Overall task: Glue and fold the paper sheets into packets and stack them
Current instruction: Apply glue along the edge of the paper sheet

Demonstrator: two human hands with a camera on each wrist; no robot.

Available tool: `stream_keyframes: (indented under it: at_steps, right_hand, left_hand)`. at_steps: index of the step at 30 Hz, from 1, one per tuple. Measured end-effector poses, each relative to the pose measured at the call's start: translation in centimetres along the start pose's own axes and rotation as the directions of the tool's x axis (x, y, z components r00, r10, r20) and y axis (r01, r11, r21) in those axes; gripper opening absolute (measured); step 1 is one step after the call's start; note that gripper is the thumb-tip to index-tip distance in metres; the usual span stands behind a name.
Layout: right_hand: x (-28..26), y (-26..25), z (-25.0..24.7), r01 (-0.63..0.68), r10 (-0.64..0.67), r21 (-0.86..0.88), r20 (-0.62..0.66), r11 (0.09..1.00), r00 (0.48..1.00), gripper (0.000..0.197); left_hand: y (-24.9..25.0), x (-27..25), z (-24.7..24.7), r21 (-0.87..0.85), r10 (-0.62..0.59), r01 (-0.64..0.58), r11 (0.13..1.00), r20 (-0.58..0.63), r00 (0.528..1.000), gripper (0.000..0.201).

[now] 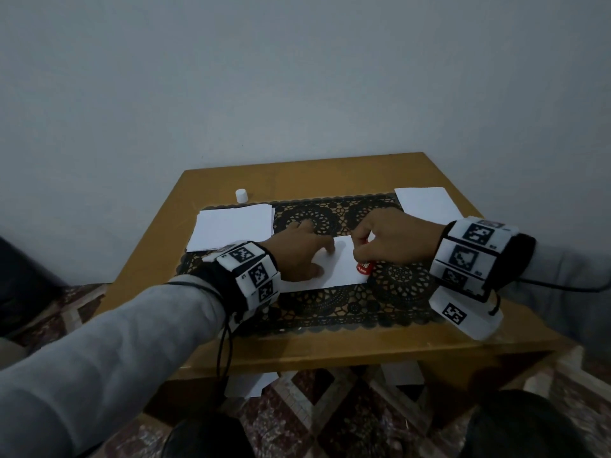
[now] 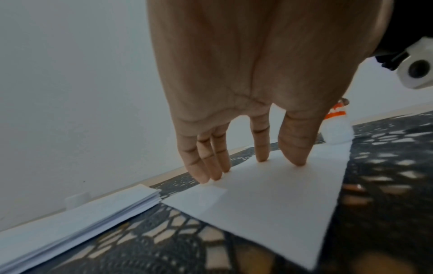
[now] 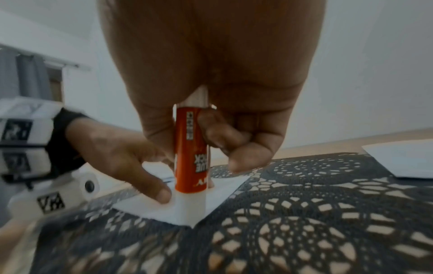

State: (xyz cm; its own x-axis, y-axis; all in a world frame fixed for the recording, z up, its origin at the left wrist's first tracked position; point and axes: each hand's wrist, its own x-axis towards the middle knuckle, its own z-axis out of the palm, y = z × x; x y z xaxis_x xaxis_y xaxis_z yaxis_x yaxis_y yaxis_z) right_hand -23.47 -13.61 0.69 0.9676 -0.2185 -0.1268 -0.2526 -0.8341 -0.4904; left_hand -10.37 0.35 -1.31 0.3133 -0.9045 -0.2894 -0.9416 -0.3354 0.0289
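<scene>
A white paper sheet lies in the middle of the black lace mat. My left hand presses it flat, its straight fingers spread on the sheet. My right hand grips an orange-red glue stick upright, its white tip down on the sheet's right end. In the head view only the stick's red body shows below the hand. The left thumb lies right beside the stick.
A stack of white sheets lies at the mat's left, seen edge-on from the left wrist. More white paper lies at the back right. A small white cap stands on the wooden table behind the stack.
</scene>
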Motion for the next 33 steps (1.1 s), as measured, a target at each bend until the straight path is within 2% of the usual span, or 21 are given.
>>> stream_keyframes:
  at_steps: [5,9,15,18,23,25,28,29,31,33]
  right_hand:
    - [-0.5,-0.3,-2.8,-0.022,0.014,0.072,0.104,0.997,0.994,0.02]
    - [-0.5,0.4,-4.8,0.001,-0.004,0.073,0.045,0.997,0.999,0.02]
    - [-0.4,1.5,-5.6,-0.01,0.011,0.066,-0.006,0.998,1.0,0.021]
    - [-0.7,1.6,-5.5,-0.006,0.006,0.066,0.001,0.998,1.0,0.02]
    - [-0.7,1.9,-5.2,-0.001,0.001,0.049,0.003,0.999,1.0,0.018]
    - [-0.7,1.9,-5.2,-0.002,0.002,0.049,-0.01,0.999,1.0,0.018]
    - [-0.7,1.9,-5.0,-0.003,0.004,0.042,-0.019,0.999,1.0,0.017]
    - [-0.6,1.9,-4.9,-0.003,0.004,0.041,-0.022,0.999,1.0,0.017]
    - [-0.5,1.7,-4.9,-0.001,0.002,0.037,-0.034,0.999,0.999,0.017]
    - [-0.4,1.4,-4.8,0.003,-0.002,0.029,-0.042,1.0,0.999,0.018]
  left_hand:
    - [-0.8,1.4,-0.5,-0.024,-0.081,0.083,0.996,0.048,0.996,0.066]
    - [-1.6,2.0,-0.9,-0.021,-0.151,0.153,0.988,0.072,0.986,0.078]
    - [-1.7,1.9,-1.4,-0.081,-0.111,0.117,0.99,0.076,0.991,0.069]
    - [-1.5,1.7,-1.5,-0.171,-0.088,0.097,0.981,0.06,0.994,0.061]
    - [-1.3,1.1,-2.1,-0.249,-0.078,0.08,0.965,0.018,0.997,0.026]
    - [-1.4,0.6,-2.2,-0.345,-0.086,0.078,0.936,-0.008,0.996,0.029]
    - [-1.6,-0.6,-2.3,-0.503,-0.039,-0.013,0.864,-0.092,0.995,0.06]
    - [-1.7,-1.0,-2.4,-0.523,-0.014,-0.054,0.85,-0.126,0.992,0.062]
    - [-1.8,-1.5,-2.8,-0.539,0.027,-0.09,0.837,-0.125,0.992,0.047]
    - [-2.0,-1.7,-2.7,-0.598,-0.001,-0.058,0.799,-0.098,0.995,0.035]
